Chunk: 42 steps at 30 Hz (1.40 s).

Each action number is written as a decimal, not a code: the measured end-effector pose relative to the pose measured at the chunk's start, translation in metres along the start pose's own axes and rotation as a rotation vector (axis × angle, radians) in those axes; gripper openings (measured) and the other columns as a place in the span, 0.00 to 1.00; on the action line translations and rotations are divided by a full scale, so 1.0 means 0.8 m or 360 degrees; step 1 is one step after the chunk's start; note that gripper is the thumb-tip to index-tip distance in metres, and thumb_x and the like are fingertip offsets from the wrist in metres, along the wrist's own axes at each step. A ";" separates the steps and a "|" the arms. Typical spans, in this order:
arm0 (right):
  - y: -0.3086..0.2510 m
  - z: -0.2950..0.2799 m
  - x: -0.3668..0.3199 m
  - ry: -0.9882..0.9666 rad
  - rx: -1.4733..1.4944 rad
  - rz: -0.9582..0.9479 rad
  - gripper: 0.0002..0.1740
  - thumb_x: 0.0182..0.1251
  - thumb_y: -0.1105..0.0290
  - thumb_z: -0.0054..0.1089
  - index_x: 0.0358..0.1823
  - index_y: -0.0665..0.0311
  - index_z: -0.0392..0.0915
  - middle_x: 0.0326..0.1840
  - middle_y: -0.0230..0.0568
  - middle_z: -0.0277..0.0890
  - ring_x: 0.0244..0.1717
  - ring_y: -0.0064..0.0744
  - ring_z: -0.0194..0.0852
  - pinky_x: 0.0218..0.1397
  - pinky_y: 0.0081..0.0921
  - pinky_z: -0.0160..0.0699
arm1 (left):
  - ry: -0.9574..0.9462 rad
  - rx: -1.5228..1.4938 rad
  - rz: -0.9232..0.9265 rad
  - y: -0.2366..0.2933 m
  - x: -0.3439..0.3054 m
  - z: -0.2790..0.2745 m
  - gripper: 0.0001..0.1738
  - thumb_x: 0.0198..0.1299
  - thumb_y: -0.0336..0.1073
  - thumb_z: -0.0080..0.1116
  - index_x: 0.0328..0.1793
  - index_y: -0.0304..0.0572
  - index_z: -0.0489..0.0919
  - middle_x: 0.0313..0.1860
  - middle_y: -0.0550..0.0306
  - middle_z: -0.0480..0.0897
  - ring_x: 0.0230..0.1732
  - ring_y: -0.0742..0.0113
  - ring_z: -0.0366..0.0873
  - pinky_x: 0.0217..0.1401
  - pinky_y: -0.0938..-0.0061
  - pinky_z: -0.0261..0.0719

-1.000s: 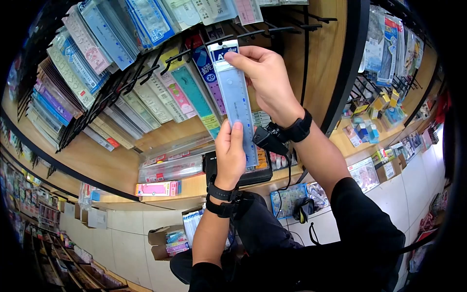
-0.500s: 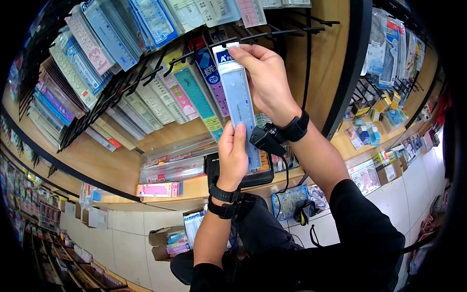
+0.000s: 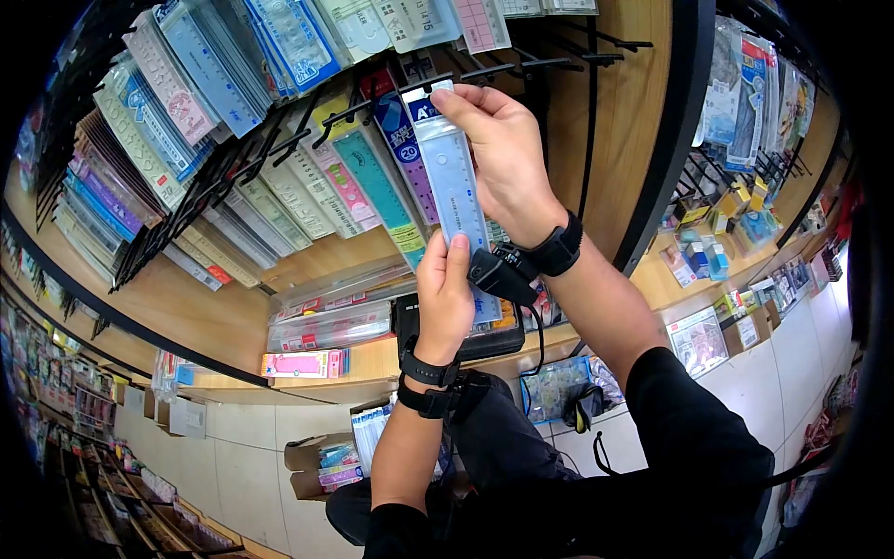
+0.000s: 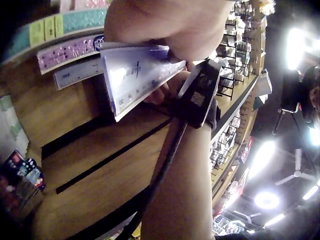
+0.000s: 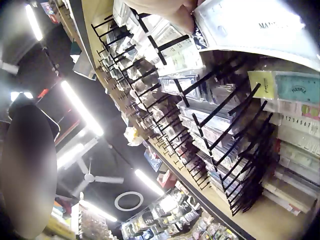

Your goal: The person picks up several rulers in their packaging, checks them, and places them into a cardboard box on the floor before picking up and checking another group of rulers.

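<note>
A clear bluish packaged ruler (image 3: 453, 177) with a dark blue header card is held upright between both hands in the head view. The right hand (image 3: 507, 154) pinches its top at the header, beside a black hook. Lower down, the left hand (image 3: 444, 298) grips the ruler's side, thumb lying on its face. The left wrist view shows the ruler (image 4: 132, 75) from its lower end, with printed scale marks. In the right wrist view, the fingers of the right hand (image 5: 167, 9) hold the ruler (image 5: 250, 27) near its header.
Rows of packaged rulers (image 3: 372, 191) hang on black hooks left of the hands, with more (image 3: 298, 42) above. A black-edged shelf divider (image 3: 669, 130) stands at the right. Below are clear packages (image 3: 331, 326), a black tray (image 3: 494, 345) and a cardboard box (image 3: 303, 456) on the floor.
Both hands and the ruler first shifted slightly right, then the right hand moved slightly back left with the ruler's top. Its wrist camera swung left over the ruler's lower part. Both grips remain.
</note>
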State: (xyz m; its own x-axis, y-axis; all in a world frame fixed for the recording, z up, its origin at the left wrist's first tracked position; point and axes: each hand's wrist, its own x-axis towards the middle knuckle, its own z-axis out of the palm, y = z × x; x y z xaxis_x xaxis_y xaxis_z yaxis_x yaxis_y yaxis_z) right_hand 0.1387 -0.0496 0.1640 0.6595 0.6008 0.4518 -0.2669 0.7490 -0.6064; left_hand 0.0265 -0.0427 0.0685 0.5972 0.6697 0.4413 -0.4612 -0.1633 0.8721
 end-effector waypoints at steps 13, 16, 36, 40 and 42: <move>0.002 -0.001 -0.003 0.0006 0.0205 0.0057 0.08 0.58 0.75 0.61 0.37 0.70 0.75 0.32 0.36 0.76 0.30 0.20 0.75 0.34 0.16 0.74 | -0.0062 -0.0098 -0.0090 0.008 -0.002 -0.001 0.13 0.69 0.38 0.43 0.46 0.37 0.74 0.34 0.66 0.77 0.33 0.83 0.69 0.38 0.86 0.67; 0.003 -0.004 -0.002 0.0007 0.0200 0.0033 0.08 0.58 0.75 0.61 0.38 0.70 0.75 0.33 0.37 0.76 0.31 0.21 0.75 0.34 0.16 0.74 | -0.0044 -0.0045 -0.0063 0.007 -0.001 0.001 0.15 0.70 0.40 0.41 0.44 0.36 0.73 0.33 0.60 0.79 0.33 0.81 0.73 0.38 0.84 0.71; 0.014 0.001 0.000 0.0125 0.0104 -0.0107 0.08 0.56 0.76 0.62 0.37 0.69 0.76 0.33 0.34 0.76 0.32 0.17 0.71 0.37 0.12 0.69 | -0.0076 -0.0074 -0.0101 -0.001 0.005 -0.010 0.18 0.68 0.40 0.44 0.56 0.35 0.71 0.44 0.62 0.78 0.41 0.80 0.72 0.47 0.83 0.69; 0.015 0.003 -0.003 0.0157 0.0077 -0.0183 0.07 0.56 0.76 0.62 0.36 0.69 0.77 0.32 0.33 0.76 0.32 0.16 0.71 0.37 0.12 0.69 | -0.0055 0.0014 -0.0031 -0.001 0.010 -0.013 0.13 0.69 0.37 0.42 0.49 0.34 0.71 0.35 0.63 0.77 0.35 0.82 0.68 0.39 0.85 0.67; 0.015 0.004 -0.002 0.0170 0.0041 -0.0204 0.07 0.56 0.76 0.62 0.36 0.69 0.77 0.32 0.33 0.76 0.32 0.16 0.71 0.37 0.12 0.69 | -0.0044 0.0399 -0.0015 0.001 0.014 -0.017 0.18 0.66 0.35 0.46 0.57 0.30 0.69 0.47 0.57 0.76 0.46 0.75 0.72 0.51 0.81 0.68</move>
State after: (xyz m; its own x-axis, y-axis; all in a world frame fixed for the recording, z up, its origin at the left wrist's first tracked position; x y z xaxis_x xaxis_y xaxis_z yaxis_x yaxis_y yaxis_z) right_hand 0.1323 -0.0413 0.1579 0.7600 0.4677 0.4514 -0.1928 0.8254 -0.5306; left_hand 0.0243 -0.0255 0.0715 0.6202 0.6524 0.4356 -0.2805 -0.3342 0.8998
